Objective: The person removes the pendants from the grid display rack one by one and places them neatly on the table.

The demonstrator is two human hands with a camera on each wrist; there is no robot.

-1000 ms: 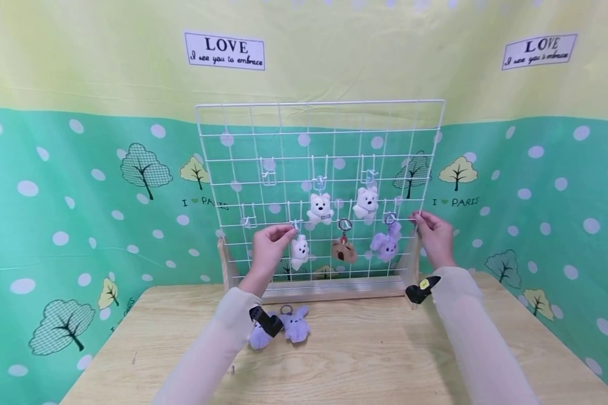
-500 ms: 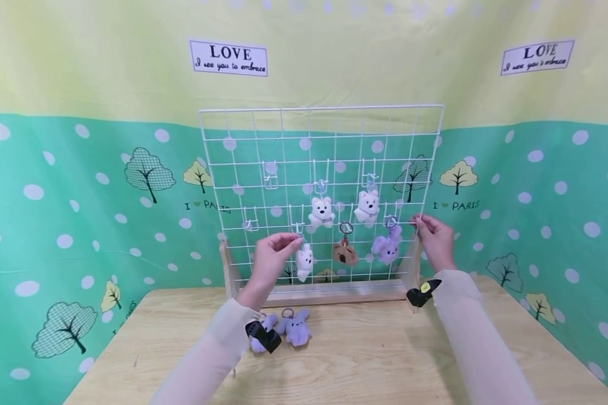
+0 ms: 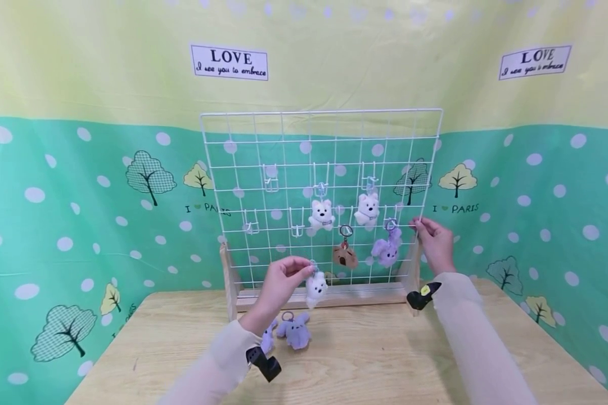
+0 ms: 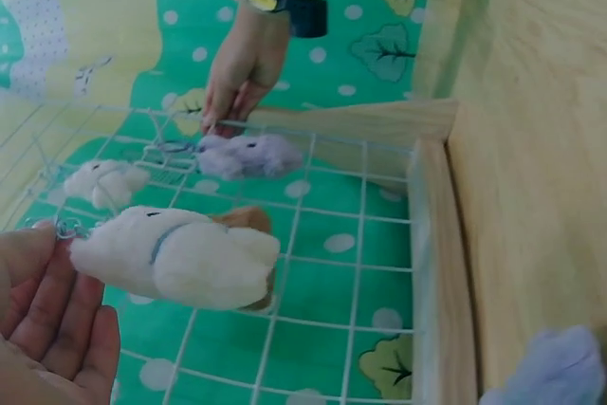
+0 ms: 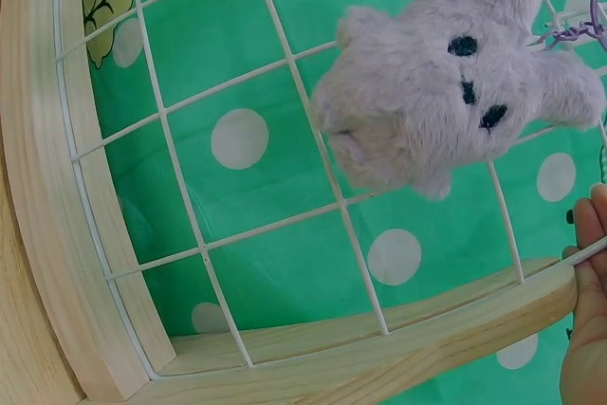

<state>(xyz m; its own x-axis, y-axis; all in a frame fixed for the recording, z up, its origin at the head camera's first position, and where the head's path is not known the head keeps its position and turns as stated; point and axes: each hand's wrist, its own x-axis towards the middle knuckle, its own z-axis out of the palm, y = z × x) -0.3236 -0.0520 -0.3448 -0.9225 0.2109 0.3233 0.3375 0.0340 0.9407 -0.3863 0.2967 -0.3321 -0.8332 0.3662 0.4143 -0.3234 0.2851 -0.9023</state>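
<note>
Left hand [image 3: 282,286] raised, the person pinches the metal clasp [image 4: 68,228] of a white plush charm [image 3: 316,289] between thumb and fingers; from where I stand, the little toy dangles just right of the fingertips, in front of a white wire rack [image 3: 321,112]. Above that hand, a clear hook [image 3: 297,230] sits on the grid. Up and to its right hangs a brown plush charm [image 3: 345,257], and higher up are two more white bears [image 3: 367,211]. Beneath the hand, two lilac plush toys [image 3: 296,333] lie on the wooden table [image 3: 364,360], one partly hidden behind the wrist. Over at the far side, the right hand [image 3: 435,243] pinches the rack's edge wire, with a hanging lilac charm [image 3: 386,252] just left of it. Behind both hands spreads a yellow and green dotted cloth [image 3: 516,225].
</note>
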